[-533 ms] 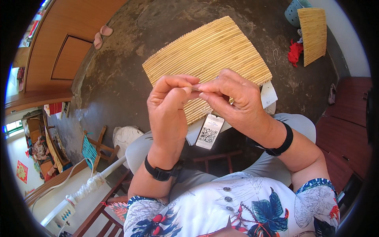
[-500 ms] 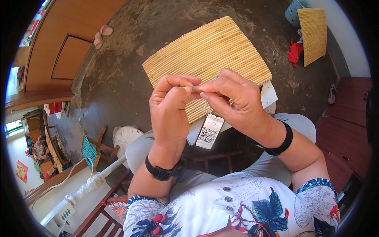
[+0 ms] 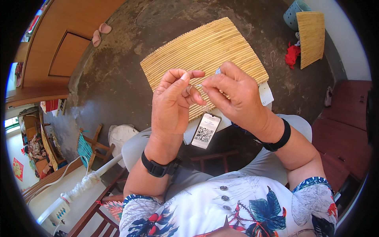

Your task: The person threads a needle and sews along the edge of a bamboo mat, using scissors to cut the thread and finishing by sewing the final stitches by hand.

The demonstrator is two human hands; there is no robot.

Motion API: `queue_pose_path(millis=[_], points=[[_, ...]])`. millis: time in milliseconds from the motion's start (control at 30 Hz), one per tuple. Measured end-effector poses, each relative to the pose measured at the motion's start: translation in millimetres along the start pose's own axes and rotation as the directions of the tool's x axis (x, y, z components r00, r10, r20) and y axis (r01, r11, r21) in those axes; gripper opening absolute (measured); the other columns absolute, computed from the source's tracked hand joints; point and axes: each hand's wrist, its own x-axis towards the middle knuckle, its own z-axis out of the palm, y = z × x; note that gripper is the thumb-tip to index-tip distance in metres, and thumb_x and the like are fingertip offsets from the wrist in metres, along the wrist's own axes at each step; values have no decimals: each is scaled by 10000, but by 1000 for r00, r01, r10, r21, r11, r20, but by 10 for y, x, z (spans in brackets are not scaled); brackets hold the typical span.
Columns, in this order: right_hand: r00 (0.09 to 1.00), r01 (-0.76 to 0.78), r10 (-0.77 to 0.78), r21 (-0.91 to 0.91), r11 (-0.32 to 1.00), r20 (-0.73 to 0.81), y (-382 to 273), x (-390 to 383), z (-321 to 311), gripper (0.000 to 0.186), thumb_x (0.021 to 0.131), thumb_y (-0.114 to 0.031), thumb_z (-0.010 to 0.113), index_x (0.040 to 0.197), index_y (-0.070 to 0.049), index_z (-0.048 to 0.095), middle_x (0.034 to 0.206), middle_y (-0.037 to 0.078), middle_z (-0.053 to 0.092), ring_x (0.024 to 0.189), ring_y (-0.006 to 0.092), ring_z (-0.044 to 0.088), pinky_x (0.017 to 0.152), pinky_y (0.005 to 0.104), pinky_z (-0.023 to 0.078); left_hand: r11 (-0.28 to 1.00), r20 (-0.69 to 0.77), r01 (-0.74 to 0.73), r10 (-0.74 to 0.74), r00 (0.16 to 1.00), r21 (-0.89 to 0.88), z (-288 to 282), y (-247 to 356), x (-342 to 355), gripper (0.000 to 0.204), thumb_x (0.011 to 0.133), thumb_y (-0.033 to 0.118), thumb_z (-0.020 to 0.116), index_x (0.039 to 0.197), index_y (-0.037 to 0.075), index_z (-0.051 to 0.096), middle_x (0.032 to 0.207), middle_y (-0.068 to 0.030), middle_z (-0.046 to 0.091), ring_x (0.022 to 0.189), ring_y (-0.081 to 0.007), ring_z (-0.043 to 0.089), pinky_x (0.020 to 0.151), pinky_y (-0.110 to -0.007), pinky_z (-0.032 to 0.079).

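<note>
My right hand (image 3: 233, 89) pinches a thin, pale, needle-like piece (image 3: 198, 85) between thumb and fingertips; its tip points towards my left hand (image 3: 173, 93). The fingers of my left hand are parted, index stretched out above and another finger curled below, with the piece's tip in the gap. A thin loop (image 3: 189, 89), a ring or thread, shows at the lower finger. Both hands are raised over a yellow mat of slim rods (image 3: 209, 49). Below them, a phone (image 3: 206, 131) showing a square code lies on a white board (image 3: 225, 122).
Against the right wall lean a smaller rod mat (image 3: 312, 39) and a blue perforated basket (image 3: 294, 14), beside red cloth (image 3: 292, 54). A wooden stool with turquoise webbing (image 3: 84, 149) stands left. Pink slippers (image 3: 101, 34) lie near the wooden door (image 3: 73, 51). Dark red cabinets (image 3: 347, 108) stand right.
My hands, which met fingertip to fingertip, have parted slightly. My left fingers have spread, and the thin piece now shows in my right pinch. The whole view has shifted a little.
</note>
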Motion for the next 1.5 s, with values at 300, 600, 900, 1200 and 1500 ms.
queue_pose_path(millis=[300,600,900,1200,1500], points=[[794,-459,606,602,653,-52,393,170,-209,119,842,-79,582,840,40,593,971,120,580,835,183,625,725,271,521,985,112,80,-98,989,151,-51,62,-26,67,918,105,496,914,44,524,894,-128,613,663,-139,577,627,-251,488],[738,-263,659,961,84,145,688,166,-600,123,882,-75,513,852,38,550,1038,263,602,998,320,612,894,406,522,969,141,119,-152,978,216,-191,-16,40,69,907,112,520,895,46,538,791,-74,578,647,-114,534,614,-224,444],[829,-197,554,967,164,75,904,108,-871,170,887,-192,596,894,-27,557,843,79,614,692,142,595,685,292,542,938,144,179,-229,963,296,-220,-179,93,89,912,138,521,871,60,533,750,-45,557,624,-102,508,596,-218,420],[662,-121,743,966,230,-94,967,19,-997,107,893,-156,579,895,-62,528,790,78,587,680,154,583,644,315,528,925,127,217,-267,955,311,-260,-203,82,101,916,141,518,877,50,536,746,-51,569,607,-107,512,563,-209,416],[726,-81,684,979,187,-70,1037,39,-1246,111,918,-129,530,852,-50,487,753,60,488,543,72,380,479,202,313,728,153,174,-359,921,663,-312,-216,83,102,876,74,557,951,14,594,696,-29,567,594,-77,500,547,-193,408]])
